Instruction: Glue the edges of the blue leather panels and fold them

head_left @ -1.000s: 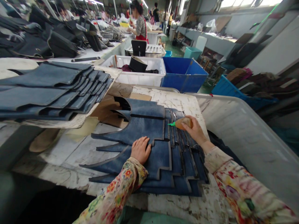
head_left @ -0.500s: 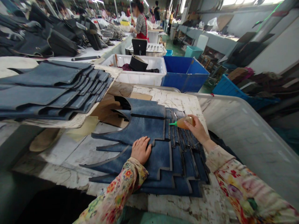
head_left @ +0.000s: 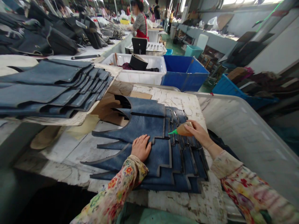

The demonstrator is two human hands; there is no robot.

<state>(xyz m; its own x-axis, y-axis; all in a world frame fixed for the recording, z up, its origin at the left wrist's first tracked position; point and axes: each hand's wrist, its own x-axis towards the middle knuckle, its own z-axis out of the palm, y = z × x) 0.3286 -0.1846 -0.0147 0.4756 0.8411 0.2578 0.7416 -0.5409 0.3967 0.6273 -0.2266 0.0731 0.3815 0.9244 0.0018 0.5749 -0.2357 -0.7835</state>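
Several overlapping blue leather-like pieces (head_left: 147, 127) lie fanned out on a worn pale board (head_left: 163, 202). My left hand (head_left: 141, 148) rests flat on them with its fingers stretched. In my right hand (head_left: 198, 132) is a squeeze bottle (head_left: 184, 129) of amber liquid, tilted so its green nozzle (head_left: 173, 132) points left and down at the pieces' edges. Shiny dark strips run along those overlapping edges, right of the nozzle. I cannot tell whether the nozzle tip touches the material.
More blue pieces (head_left: 51, 84) are stacked on a board at the left. A white bin (head_left: 140, 76) and a blue bin (head_left: 184, 77) stand behind the table, a large translucent bin (head_left: 245, 124) at the right. Dark bags (head_left: 56, 40) cover the far-left table. A person in a red apron (head_left: 141, 31) works beyond.
My right hand has brought the squeeze bottle slightly toward me, and the nozzle has moved down along the edge. My left hand stays in place on the blue pieces.
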